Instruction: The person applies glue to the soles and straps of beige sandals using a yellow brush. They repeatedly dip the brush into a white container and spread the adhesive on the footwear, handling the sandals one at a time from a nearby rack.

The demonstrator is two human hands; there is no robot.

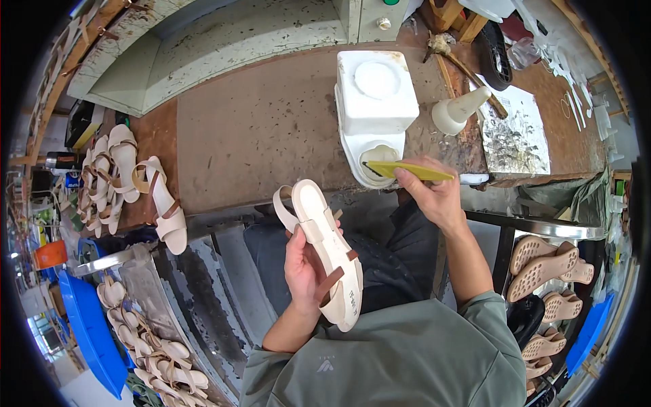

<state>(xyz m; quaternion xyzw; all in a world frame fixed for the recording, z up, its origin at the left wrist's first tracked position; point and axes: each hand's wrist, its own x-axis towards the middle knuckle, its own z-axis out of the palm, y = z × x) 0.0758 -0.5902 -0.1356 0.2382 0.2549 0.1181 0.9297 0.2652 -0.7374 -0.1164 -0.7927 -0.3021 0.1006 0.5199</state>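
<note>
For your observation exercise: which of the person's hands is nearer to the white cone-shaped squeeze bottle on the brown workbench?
Right. The right hand, holding a yellow brush, sits just below-left of the white cone-shaped squeeze bottle. The left hand grips a cream sandal over the lap, much farther away.

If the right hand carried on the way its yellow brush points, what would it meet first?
Probably the glue in the round well of the white dispenser: the yellow brush in the right hand already points into it, though depth is unclear.

Grey-green short sleeves, dark trousers
</note>
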